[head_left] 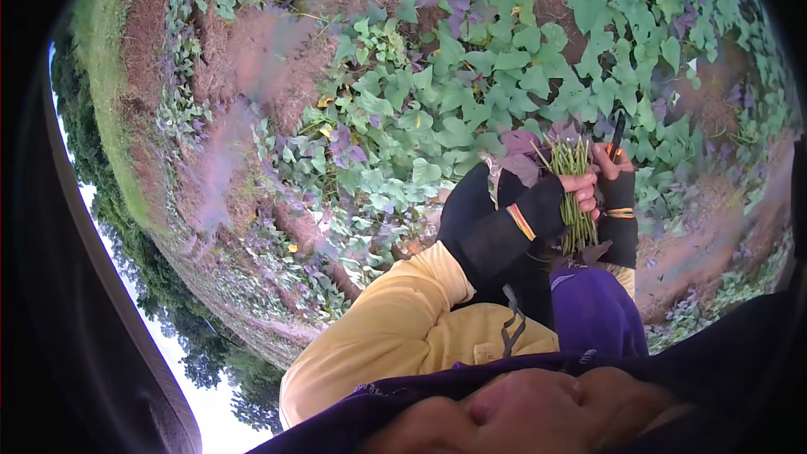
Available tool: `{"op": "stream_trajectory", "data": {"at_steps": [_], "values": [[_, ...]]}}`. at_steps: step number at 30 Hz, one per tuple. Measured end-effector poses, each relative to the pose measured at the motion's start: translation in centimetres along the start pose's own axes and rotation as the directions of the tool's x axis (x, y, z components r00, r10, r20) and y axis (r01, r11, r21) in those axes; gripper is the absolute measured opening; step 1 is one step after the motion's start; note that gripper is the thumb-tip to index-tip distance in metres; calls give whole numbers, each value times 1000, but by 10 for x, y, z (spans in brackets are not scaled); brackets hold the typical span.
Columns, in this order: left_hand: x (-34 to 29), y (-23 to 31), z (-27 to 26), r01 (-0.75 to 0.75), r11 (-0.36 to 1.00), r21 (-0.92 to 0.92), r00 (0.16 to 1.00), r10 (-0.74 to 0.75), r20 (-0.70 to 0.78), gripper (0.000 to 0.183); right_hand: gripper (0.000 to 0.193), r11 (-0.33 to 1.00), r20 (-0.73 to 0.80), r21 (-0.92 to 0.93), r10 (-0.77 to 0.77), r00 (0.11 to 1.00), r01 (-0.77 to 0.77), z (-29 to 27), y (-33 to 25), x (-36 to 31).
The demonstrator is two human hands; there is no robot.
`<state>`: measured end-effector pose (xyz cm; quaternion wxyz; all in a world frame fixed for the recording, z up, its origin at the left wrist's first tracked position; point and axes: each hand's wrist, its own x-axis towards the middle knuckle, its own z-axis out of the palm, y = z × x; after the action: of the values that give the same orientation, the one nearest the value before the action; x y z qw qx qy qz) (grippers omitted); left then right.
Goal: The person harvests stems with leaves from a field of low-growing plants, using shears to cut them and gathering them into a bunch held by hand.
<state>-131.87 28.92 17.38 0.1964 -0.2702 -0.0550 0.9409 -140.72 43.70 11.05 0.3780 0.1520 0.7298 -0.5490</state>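
Observation:
A thick bundle of green leaf stems [574, 155] stands roughly upright in front of my body, with purple leaves at its upper left and a dark leaf near its lower end. My left hand [577, 189] is closed around its middle, fingers wrapped across the stems. Just right of it, my right hand [612, 163] is closed on a narrow, dark knife [619, 130] that points up, with a bit of orange near the grip. The right fingers sit close against the bundle; whether they also press on it I cannot tell. Black sleeves and striped wristbands cover both wrists.
Low vines with green heart-shaped leaves [454, 109] spread ahead of my hands, mixed with purple-leaved plants [340, 145]. Brown soil [261, 63] shows between the rows. A grass strip [105, 109] and trees [197, 340] lie along the left side.

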Motion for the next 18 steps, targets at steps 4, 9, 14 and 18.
{"op": "stream_trajectory", "data": {"at_steps": [4, 9, 14, 18], "values": [[3, 14, 16, -172, 984, -45, 982, 168, -88, 19, 33, 987, -276, 103, -91, 957, 124, -38, 6, 10], [-6, 45, 21, -285, 958, -45, 945, 273, -179, 22, 28, 978, -183, 205, -1, 983, 40, -27, 8, 10], [-17, 80, 10, -410, 912, 2, 889, 401, -221, 22, 27, 978, -60, 193, -67, 996, 78, -10, 0, 28], [-38, 132, -18, -521, 853, -37, 825, 492, -277, 21, 25, 977, -47, 116, -175, 983, 179, 14, -39, 53]]}}
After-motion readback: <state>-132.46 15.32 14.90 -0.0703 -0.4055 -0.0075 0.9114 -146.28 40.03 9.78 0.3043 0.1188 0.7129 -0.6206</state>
